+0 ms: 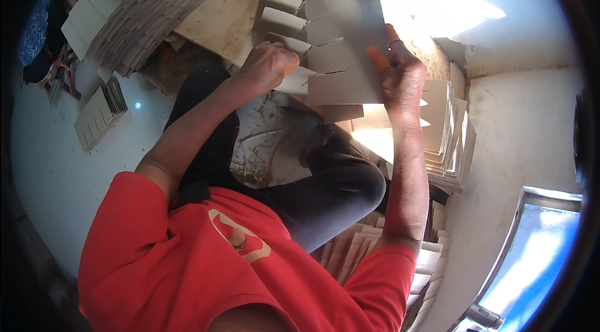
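Red T-shirt point(181, 257) cloth is closest to the lens, below the slotted cardboard sheet point(350, 38), which serves as landmark. Right hand point(405, 79): its grip is clamped on the sheet's right edge, thumb over the face, orange finger covers point(378, 57) showing. Left hand point(265, 69): curled at the sheet's left edge, against the narrow cardboard strips point(283, 21); I cannot tell whether it pinches one.

The strips stand in a row along the sheet's slotted side, so the step in hand looks like fitting strips and sheet together. The next move likely calls for lining up each slot and pressing evenly, without bending the card.

Left of the sheet are the wooden bench point(209, 29), a large cardboard stack point(159, 13) and, farther off, a small slotted bundle point(100, 116) on the floor point(47, 157). Right and below is a pile of sheets point(444, 138).

The sheet's top meets the frame edge; the left fingertips and how deeply the strips sit are hidden. Glare washes out the area right of it.
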Demonstrator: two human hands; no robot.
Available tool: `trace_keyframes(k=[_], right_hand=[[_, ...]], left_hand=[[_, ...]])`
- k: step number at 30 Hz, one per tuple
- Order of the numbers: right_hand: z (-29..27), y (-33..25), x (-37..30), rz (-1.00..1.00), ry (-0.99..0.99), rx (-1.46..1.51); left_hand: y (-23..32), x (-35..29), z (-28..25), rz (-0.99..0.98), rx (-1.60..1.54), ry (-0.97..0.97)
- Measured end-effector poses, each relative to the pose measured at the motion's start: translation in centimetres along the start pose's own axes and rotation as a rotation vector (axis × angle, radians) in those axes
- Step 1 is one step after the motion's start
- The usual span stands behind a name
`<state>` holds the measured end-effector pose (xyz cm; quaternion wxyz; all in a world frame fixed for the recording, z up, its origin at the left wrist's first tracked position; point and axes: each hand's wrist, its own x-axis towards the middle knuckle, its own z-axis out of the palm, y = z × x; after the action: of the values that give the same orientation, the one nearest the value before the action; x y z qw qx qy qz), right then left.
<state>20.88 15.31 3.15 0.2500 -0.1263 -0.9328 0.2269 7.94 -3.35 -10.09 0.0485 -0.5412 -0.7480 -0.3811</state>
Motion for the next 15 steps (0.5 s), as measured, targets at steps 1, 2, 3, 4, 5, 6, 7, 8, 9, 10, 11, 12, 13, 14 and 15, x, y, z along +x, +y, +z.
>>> trace_keyframes(k=[1,2,3,4,5,6,7,8,9,10,11,12,13,14,15], right_hand=[[0.3,0.1,0.0,-0.019,-0.011,0.032],[0.5,0.0,0.0,-0.02,-0.024,0.034],[0.6,-0.3,0.1,-0.021,-0.038,0.037],[0.7,-0.5,0.2,-0.021,-0.052,0.04],[1.1,-0.6,0.3,0.163,-0.089,0.284],[1.7,-0.6,0.5,0.348,-0.126,0.528],[2.4,-0.3,0.7,0.355,-0.166,0.526],[3.0,0.0,0.9,0.362,-0.207,0.524],[3.7,0.3,1.0,0.37,-0.248,0.52],[3.9,-0.4,0.8,0.191,-0.295,0.235],[4.2,-1.0,0.6,0.012,-0.334,-0.051],[4.8,-1.0,0.4,0.042,-0.35,0.024],[4.7,-1.1,0.5,0.04,-0.36,0.023],[4.6,-1.3,0.6,0.037,-0.37,0.022],[4.5,-1.5,0.8,0.035,-0.379,0.021]], left_hand=[[0.0,0.0,0.0,0.002,0.001,0.006],[0.0,0.1,0.0,0.003,0.002,0.012],[0.0,0.1,0.0,0.011,-0.002,0.015],[0.0,0.2,0.0,0.019,-0.006,0.018],[0.1,0.2,0.0,0.027,-0.01,0.021],[0.1,0.3,-0.1,0.021,-0.011,0.014],[0.1,0.4,-0.2,0.016,-0.012,0.007],[0.2,0.5,-0.2,0.012,-0.013,0.0],[0.2,0.6,-0.2,0.002,-0.022,-0.007],[0.1,0.6,-0.1,-0.013,-0.027,-0.013],[0.0,0.6,-0.1,-0.028,-0.032,-0.02],[-0.1,0.6,0.0,-0.022,-0.025,-0.012],[-0.1,0.7,0.0,-0.016,-0.019,-0.006],[-0.1,0.7,0.0,-0.01,-0.014,0.0],[-0.1,0.8,0.0,-0.009,0.0,0.001]])
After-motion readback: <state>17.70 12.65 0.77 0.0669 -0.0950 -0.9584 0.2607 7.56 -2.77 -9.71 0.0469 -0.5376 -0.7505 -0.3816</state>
